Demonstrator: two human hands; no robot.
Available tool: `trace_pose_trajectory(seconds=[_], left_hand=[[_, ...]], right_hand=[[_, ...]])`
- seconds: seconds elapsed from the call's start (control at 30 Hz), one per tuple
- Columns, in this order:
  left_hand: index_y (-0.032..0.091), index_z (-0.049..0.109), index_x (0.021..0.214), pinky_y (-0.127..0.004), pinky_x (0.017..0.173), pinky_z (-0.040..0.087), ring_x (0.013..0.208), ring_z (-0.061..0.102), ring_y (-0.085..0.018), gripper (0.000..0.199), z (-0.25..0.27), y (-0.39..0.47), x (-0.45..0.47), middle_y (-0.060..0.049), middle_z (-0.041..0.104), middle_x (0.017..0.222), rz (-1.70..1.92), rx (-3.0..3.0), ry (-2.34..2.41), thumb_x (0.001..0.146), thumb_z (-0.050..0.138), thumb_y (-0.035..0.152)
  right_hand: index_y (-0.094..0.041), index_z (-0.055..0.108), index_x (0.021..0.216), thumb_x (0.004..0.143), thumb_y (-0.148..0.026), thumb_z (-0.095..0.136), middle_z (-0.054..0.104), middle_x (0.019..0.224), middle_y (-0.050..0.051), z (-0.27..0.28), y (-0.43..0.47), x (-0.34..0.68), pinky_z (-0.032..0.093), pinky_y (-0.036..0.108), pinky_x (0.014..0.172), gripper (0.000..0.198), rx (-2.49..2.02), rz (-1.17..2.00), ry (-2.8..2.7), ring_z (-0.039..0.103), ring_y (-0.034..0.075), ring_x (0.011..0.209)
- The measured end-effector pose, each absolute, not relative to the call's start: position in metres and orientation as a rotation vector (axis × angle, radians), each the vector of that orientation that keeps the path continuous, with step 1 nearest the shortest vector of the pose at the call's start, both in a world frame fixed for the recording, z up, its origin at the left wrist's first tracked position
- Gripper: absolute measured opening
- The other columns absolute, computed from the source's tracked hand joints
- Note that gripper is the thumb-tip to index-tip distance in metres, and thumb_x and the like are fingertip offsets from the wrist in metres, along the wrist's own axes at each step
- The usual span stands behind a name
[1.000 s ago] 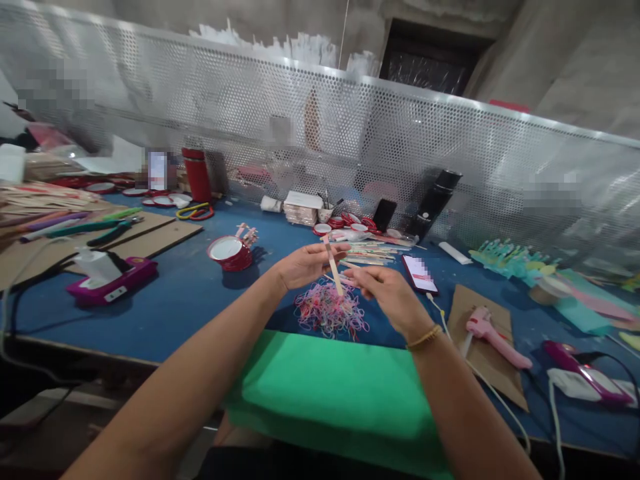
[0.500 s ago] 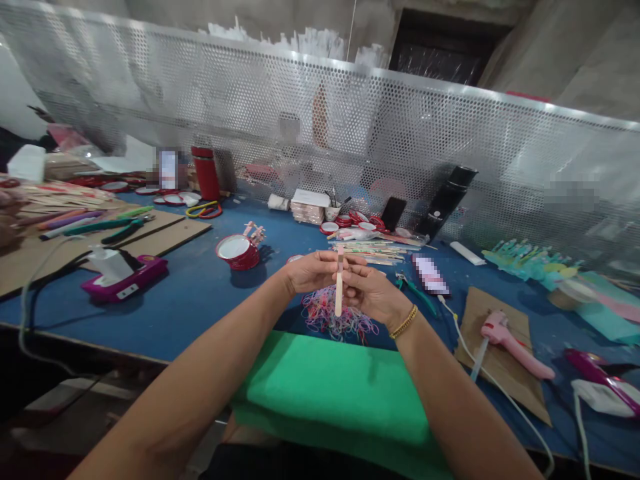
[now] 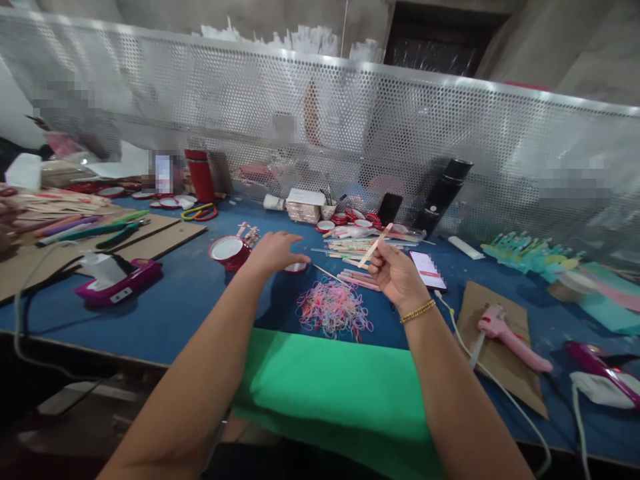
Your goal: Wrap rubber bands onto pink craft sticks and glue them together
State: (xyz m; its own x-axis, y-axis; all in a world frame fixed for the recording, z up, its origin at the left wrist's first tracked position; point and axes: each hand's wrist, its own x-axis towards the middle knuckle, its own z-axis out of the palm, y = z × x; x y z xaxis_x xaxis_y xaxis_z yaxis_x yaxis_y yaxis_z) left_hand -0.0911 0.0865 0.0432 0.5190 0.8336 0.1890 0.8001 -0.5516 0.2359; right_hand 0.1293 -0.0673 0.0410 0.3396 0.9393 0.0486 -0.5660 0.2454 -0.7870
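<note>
My right hand (image 3: 396, 272) is closed round a flat wooden craft stick (image 3: 374, 248), which slants up to the right in its fingers. My left hand (image 3: 273, 255) has thumb and fingers apart, with nothing between them. Left of that hand are a stack of red-rimmed discs with white tops (image 3: 229, 249) and small pink pieces (image 3: 248, 233), partly hidden by the hand. A single white disc (image 3: 296, 267) lies under my left thumb. Between my forearms is a tangled heap of coloured rubber bands (image 3: 334, 309). Pink sticks (image 3: 361, 280) lie beside my right hand.
A green cloth (image 3: 330, 380) covers the lap at the table's front edge. To the right, a pink glue gun (image 3: 510, 337) rests on cardboard, near a phone (image 3: 427, 270) with a cable. A purple power strip (image 3: 120, 283) and a red flask (image 3: 200, 177) stand left.
My hands have come apart. The left has let go of the stick and moved left, opening. My right has moved right and up with the stick, which now slants.
</note>
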Motion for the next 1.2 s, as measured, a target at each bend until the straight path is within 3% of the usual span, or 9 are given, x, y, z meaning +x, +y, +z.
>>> trace_pose_trajectory(seconds=[0.1, 0.2, 0.33, 0.5, 0.67, 0.8, 0.97, 1.07, 1.2], left_hand=[[0.020, 0.055, 0.129, -0.041, 0.103, 0.031, 0.122, 0.046, -0.035, 0.087, 0.035, 0.087, -0.091, -0.015, 0.055, 0.131, 0.106, 2.635, 1.626, 0.058, 0.066, 0.067], [0.016, 0.060, 0.121, -0.040, 0.100, 0.033, 0.118, 0.049, -0.035, 0.086, 0.027, 0.091, -0.091, -0.020, 0.059, 0.124, -0.029, 2.608, 1.655, 0.053, 0.068, 0.068], [0.016, 0.063, 0.106, -0.038, 0.091, 0.038, 0.109, 0.054, -0.034, 0.073, 0.021, 0.094, -0.091, -0.018, 0.063, 0.111, 0.111, 2.557, 1.580, 0.046, 0.077, 0.056], [0.019, 0.053, 0.113, -0.031, 0.079, 0.043, 0.095, 0.058, -0.027, 0.081, 0.015, 0.090, -0.082, -0.009, 0.061, 0.105, 0.481, 2.412, 1.232, 0.039, 0.083, 0.029], [0.017, 0.049, 0.116, -0.029, 0.071, 0.044, 0.079, 0.058, -0.019, 0.082, 0.004, 0.085, -0.071, 0.000, 0.062, 0.089, 0.531, 2.191, 0.876, 0.040, 0.081, 0.023], [0.015, 0.059, 0.103, -0.027, 0.071, 0.044, 0.077, 0.058, -0.017, 0.064, 0.001, 0.081, -0.066, -0.001, 0.065, 0.086, 0.435, 2.070, 0.709, 0.044, 0.081, 0.025], [0.016, 0.063, 0.096, -0.024, 0.064, 0.041, 0.073, 0.055, -0.014, 0.035, 0.008, 0.074, -0.061, -0.003, 0.065, 0.087, 0.505, 2.010, 0.760, 0.068, 0.067, 0.038], [0.016, 0.060, 0.092, -0.023, 0.061, 0.039, 0.069, 0.052, -0.011, 0.026, 0.013, 0.073, -0.057, -0.002, 0.064, 0.085, 0.753, 1.997, 0.748, 0.074, 0.062, 0.035], [0.018, 0.053, 0.105, -0.022, 0.062, 0.040, 0.065, 0.052, -0.010, 0.043, 0.018, 0.072, -0.053, 0.002, 0.060, 0.077, 0.940, 1.955, 0.653, 0.067, 0.071, 0.028]], right_hand=[[-0.017, 0.060, 0.071, 0.056, -0.033, 0.086, 0.048, 0.059, -0.007, 0.039, -0.066, 0.129, 0.038, 0.016, 0.043, 0.035, -0.807, 1.083, -0.617, 0.041, 0.004, 0.051], [-0.018, 0.060, 0.071, 0.055, -0.037, 0.086, 0.046, 0.057, -0.008, 0.036, -0.064, 0.128, 0.039, 0.016, 0.045, 0.036, -0.860, 1.061, -0.666, 0.039, 0.004, 0.049], [-0.017, 0.061, 0.069, 0.053, -0.040, 0.085, 0.048, 0.056, -0.007, 0.031, -0.062, 0.129, 0.039, 0.019, 0.047, 0.036, -0.941, 0.992, -0.692, 0.042, 0.005, 0.050], [-0.018, 0.066, 0.075, 0.052, -0.043, 0.082, 0.058, 0.066, -0.003, 0.028, -0.060, 0.130, 0.039, 0.021, 0.048, 0.037, -1.054, 0.857, -0.697, 0.049, 0.008, 0.058], [-0.018, 0.068, 0.075, 0.052, -0.046, 0.080, 0.062, 0.069, 0.000, 0.024, -0.057, 0.131, 0.037, 0.022, 0.048, 0.038, -1.124, 0.740, -0.704, 0.052, 0.011, 0.061], [-0.018, 0.068, 0.076, 0.057, -0.045, 0.076, 0.063, 0.069, 0.000, 0.023, -0.055, 0.130, 0.037, 0.022, 0.048, 0.034, -1.189, 0.653, -0.750, 0.050, 0.011, 0.059], [-0.019, 0.066, 0.077, 0.057, -0.044, 0.074, 0.066, 0.074, 0.000, 0.023, -0.053, 0.127, 0.038, 0.023, 0.050, 0.033, -1.228, 0.595, -0.750, 0.054, 0.013, 0.061], [-0.019, 0.064, 0.077, 0.060, -0.045, 0.072, 0.066, 0.074, 0.001, 0.022, -0.053, 0.127, 0.039, 0.023, 0.050, 0.032, -1.244, 0.581, -0.772, 0.056, 0.013, 0.062], [-0.019, 0.065, 0.076, 0.066, -0.047, 0.067, 0.066, 0.074, 0.001, 0.019, -0.051, 0.130, 0.041, 0.023, 0.053, 0.030, -1.245, 0.537, -0.824, 0.055, 0.014, 0.063]])
